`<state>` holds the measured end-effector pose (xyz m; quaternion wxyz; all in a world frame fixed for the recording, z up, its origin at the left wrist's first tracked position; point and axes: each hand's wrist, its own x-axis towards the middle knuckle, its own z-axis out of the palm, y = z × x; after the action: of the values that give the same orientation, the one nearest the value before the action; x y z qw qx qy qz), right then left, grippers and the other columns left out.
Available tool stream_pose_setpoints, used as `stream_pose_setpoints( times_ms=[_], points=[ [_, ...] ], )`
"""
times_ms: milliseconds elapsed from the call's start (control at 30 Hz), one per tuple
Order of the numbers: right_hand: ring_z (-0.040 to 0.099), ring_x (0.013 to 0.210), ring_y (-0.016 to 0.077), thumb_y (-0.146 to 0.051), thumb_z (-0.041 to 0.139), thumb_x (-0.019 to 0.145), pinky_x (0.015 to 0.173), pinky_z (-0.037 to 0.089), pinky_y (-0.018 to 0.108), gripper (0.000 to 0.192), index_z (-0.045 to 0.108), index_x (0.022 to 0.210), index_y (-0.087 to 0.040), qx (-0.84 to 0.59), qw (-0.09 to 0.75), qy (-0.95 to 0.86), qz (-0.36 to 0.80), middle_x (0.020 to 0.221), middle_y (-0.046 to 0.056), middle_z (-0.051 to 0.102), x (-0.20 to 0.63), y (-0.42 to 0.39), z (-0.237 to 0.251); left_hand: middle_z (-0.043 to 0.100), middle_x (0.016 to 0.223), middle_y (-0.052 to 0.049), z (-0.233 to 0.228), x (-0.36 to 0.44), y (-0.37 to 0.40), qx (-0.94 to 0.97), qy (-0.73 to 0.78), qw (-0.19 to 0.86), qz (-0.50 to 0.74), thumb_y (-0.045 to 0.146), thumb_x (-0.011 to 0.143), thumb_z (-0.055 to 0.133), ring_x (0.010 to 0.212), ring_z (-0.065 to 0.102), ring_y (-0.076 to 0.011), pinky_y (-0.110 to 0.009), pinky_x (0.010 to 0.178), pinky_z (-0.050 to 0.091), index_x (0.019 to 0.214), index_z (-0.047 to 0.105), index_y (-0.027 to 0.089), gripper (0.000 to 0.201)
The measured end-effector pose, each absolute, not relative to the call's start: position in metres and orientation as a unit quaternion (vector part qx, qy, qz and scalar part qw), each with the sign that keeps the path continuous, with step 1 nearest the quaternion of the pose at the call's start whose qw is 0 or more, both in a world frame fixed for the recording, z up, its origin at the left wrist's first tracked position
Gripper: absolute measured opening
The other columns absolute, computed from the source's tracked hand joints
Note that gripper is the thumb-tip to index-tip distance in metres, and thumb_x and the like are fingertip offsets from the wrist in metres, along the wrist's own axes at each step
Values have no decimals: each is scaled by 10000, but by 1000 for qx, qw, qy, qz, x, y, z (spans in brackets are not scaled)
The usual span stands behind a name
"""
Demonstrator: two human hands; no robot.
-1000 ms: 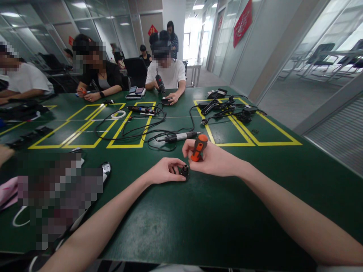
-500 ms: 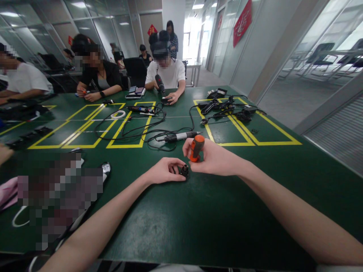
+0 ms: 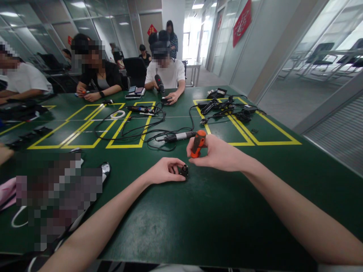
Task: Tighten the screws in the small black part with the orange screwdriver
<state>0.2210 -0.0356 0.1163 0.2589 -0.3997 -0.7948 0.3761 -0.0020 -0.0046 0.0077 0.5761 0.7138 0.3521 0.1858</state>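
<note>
On the green table (image 3: 159, 223) my left hand (image 3: 167, 170) grips a small black part (image 3: 184, 171) with a round, tube-like top, its fingers and thumb around the part's left side. Most of that part's far side is covered by my fingers. My right hand (image 3: 218, 153) is wrapped round the orange and dark grey handle of a screwdriver (image 3: 199, 143), just to the right of and above the black part. The handle leans with its top to the right. I cannot make out the screwdriver's shaft or tip.
Behind my hands lies a grey and black electric screwdriver (image 3: 180, 136) with its looping cable. Black cords and tools (image 3: 218, 107) lie at the back right. Across the table a person (image 3: 167, 73) holds a power drill (image 3: 159, 83). A blurred-out bag-like item (image 3: 68, 204) lies left.
My right hand has risen slightly away from the black part, and the screwdriver handle now tilts more to the right. My left hand and the black part stay in place.
</note>
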Motion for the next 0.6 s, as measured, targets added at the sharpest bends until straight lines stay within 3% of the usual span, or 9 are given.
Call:
stream_pose_setpoints(
  times_ms=[167, 333, 467, 600],
  points=[
    [660, 782, 183, -230, 708, 764, 767, 543, 326, 121, 667, 869, -188, -391, 257, -795, 387, 839, 18, 717, 221, -35, 117, 685, 756, 3, 6, -2, -4, 711, 341, 583, 195, 351, 676, 883, 649, 601, -98, -208, 611, 463, 1096, 729, 118, 503],
    [658, 751, 162, -225, 816, 709, 749, 540, 304, 272, 651, 922, -181, -387, 266, -776, 421, 830, 5, 715, 219, -35, 114, 656, 696, 26, 5, -1, -4, 706, 347, 585, 198, 359, 655, 894, 618, 577, -92, -208, 599, 449, 1084, 732, 114, 520],
    [664, 713, 162, -239, 872, 659, 711, 548, 302, 357, 582, 862, -199, -383, 267, -757, 457, 768, -14, 712, 220, -33, 112, 671, 726, 21, 6, -1, -4, 705, 339, 589, 202, 340, 651, 895, 631, 580, -90, -214, 621, 463, 1061, 732, 119, 493],
    [680, 726, 175, -267, 862, 673, 719, 568, 318, 320, 573, 794, -200, -380, 270, -748, 473, 768, 3, 726, 221, -31, 110, 675, 725, 18, 7, -2, -4, 705, 340, 591, 194, 350, 656, 898, 635, 586, -88, -208, 626, 455, 1078, 728, 117, 511]
  ],
)
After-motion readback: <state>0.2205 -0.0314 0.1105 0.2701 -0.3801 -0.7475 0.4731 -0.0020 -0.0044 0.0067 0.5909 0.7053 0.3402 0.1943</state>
